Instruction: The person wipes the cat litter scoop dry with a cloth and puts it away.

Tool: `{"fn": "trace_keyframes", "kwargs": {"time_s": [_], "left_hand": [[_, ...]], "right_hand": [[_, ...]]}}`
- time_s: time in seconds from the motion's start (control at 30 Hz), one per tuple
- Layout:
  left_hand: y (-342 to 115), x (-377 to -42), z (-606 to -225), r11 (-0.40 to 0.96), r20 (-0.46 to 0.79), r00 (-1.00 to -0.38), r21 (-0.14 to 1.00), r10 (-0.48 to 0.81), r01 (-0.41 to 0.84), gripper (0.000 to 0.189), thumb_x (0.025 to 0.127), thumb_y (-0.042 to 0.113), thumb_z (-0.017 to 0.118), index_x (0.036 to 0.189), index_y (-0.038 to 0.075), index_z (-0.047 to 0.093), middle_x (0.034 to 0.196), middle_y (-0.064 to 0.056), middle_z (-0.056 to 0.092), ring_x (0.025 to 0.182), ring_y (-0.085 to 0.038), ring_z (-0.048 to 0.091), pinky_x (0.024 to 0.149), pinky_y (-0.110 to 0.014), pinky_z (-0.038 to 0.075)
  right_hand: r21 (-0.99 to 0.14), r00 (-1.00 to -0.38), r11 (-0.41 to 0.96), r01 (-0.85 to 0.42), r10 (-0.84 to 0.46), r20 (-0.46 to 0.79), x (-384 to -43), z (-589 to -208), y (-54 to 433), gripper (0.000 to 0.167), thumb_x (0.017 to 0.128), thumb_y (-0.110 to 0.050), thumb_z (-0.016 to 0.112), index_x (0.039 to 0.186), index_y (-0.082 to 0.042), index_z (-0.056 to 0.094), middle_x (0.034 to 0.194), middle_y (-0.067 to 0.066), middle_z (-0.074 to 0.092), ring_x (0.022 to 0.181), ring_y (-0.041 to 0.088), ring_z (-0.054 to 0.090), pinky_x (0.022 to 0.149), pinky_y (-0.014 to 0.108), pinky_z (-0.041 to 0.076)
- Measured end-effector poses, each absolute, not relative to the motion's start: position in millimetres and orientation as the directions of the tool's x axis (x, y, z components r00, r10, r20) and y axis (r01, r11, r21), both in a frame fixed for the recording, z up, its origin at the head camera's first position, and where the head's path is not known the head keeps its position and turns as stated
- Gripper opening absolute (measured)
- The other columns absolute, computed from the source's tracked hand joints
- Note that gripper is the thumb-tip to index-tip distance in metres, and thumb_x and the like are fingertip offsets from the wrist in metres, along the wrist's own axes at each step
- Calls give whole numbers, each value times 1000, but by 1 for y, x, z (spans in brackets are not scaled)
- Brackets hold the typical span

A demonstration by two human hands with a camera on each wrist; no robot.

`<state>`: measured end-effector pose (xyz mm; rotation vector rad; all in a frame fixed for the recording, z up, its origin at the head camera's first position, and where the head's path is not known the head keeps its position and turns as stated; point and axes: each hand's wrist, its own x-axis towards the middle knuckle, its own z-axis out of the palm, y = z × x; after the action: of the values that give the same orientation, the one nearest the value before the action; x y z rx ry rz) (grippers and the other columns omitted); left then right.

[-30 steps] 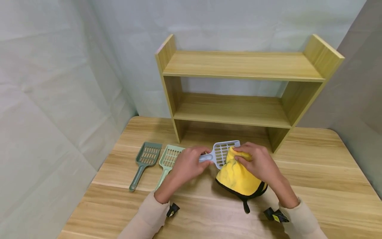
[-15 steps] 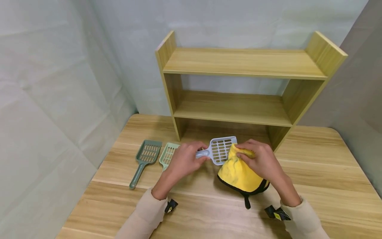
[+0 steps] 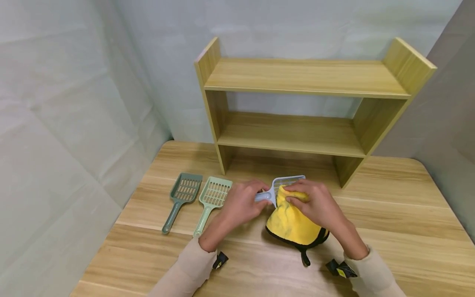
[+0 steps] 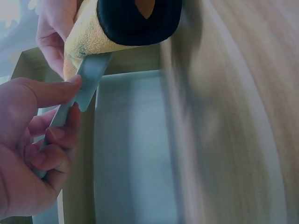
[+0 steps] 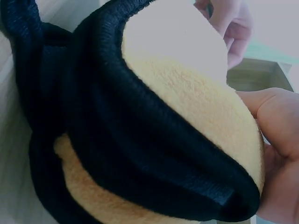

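Note:
My left hand (image 3: 245,203) grips the handle of a pale blue slotted litter scoop (image 3: 264,195), held over the table in the head view. In my right hand (image 3: 315,203) is a bunched yellow cloth (image 3: 295,222) with black edging and a hanging loop, pinched between thumb and fingers. The cloth lies against the scoop's slotted head and hides much of it. In the left wrist view the fingers (image 4: 56,135) curl round the scoop's handle. The cloth (image 5: 187,79) fills most of the right wrist view, partly hiding the right hand.
A dark green litter scoop (image 3: 182,197) and a light green one (image 3: 212,198) lie side by side on the wooden table (image 3: 400,231), left of my hands. Behind stands a wooden shelf unit (image 3: 293,134). Pale sheeting (image 3: 70,123) hangs at the left and back.
The scoop shifted slightly left, then back right, with my left hand. The cloth now covers more of its slotted head. Both hands keep their hold.

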<state>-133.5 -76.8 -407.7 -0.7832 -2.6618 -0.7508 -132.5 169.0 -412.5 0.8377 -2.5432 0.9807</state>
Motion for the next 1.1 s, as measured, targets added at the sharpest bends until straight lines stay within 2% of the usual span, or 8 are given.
{"fn": "trace_keyframes", "kwargs": {"time_s": [0.13,0.33,0.53,0.63,0.83,1.1], "left_hand": [[-74,-132,-410,717,380,-822,413,424,561,29,82,23,95,105,14,81,107,-1,82,85,-14,74,72,-35,58],[-75,-132,-411,713,360,-829,430,427,554,29,83,23,95,106,14,81,107,-1,82,82,-13,72,70,-33,58],[-80,-134,-408,721,335,-849,452,409,526,27,83,21,94,106,15,81,100,0,81,75,-11,66,65,-27,52],[-84,-136,-405,730,314,-866,469,389,497,28,83,21,94,107,15,81,100,0,81,74,-11,64,63,-26,51],[-93,-138,-400,750,307,-884,473,352,463,30,84,25,94,108,14,81,99,-1,81,74,-13,65,64,-29,52],[-101,-142,-395,758,304,-890,473,338,449,30,83,22,95,107,12,81,97,-3,80,74,-14,65,64,-29,52]], "right_hand": [[-479,-782,622,-619,-439,442,-131,-413,168,29,85,1,88,112,-10,85,109,6,82,94,24,78,78,39,62],[-437,-789,660,-611,-458,411,-130,-411,169,27,85,1,88,110,-9,85,109,7,82,83,17,76,70,29,59],[-424,-801,685,-593,-449,396,-129,-405,176,27,86,3,87,111,-7,84,104,7,81,72,9,65,63,23,52],[-429,-803,685,-589,-437,405,-129,-402,181,28,85,4,86,111,-6,84,103,7,80,71,9,64,62,23,51],[-448,-803,675,-586,-413,429,-130,-397,190,29,87,2,86,114,-8,84,105,6,81,80,16,74,65,27,55],[-462,-826,694,-552,-381,415,-131,-393,196,27,88,-2,86,115,-7,83,106,6,81,92,24,77,72,33,57]]}}
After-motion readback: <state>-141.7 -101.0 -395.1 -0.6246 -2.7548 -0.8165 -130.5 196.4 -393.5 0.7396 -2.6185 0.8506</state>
